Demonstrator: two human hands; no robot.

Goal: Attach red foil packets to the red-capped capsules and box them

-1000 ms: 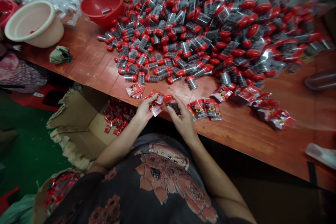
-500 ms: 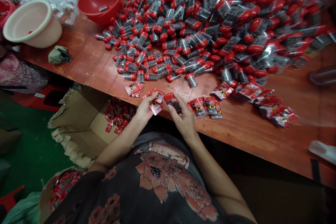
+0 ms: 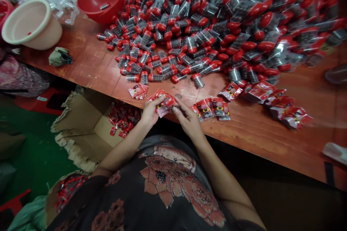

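My left hand (image 3: 151,111) is closed on a small red printed packet (image 3: 164,105), pinched between thumb and fingers at the table's front edge. My right hand (image 3: 188,117) is closed at the packet's right end, thumb and fingers around a small red-capped clear container with dark contents, now mostly hidden by the packet and fingers. Left of my hands lie a few flat red packets (image 3: 137,91). Close to the right hand, several filled red packets (image 3: 213,108) overlap in a row.
A large heap of red-capped clear containers (image 3: 189,43) covers the back of the table (image 3: 94,68). A white tub (image 3: 32,25) and a red bowl (image 3: 100,3) stand at the left. Below the edge sits a torn cardboard box (image 3: 81,130) holding red packets.
My right hand has brought the small container left against the packet in my left hand. The container was in plain view before and is now mostly hidden.
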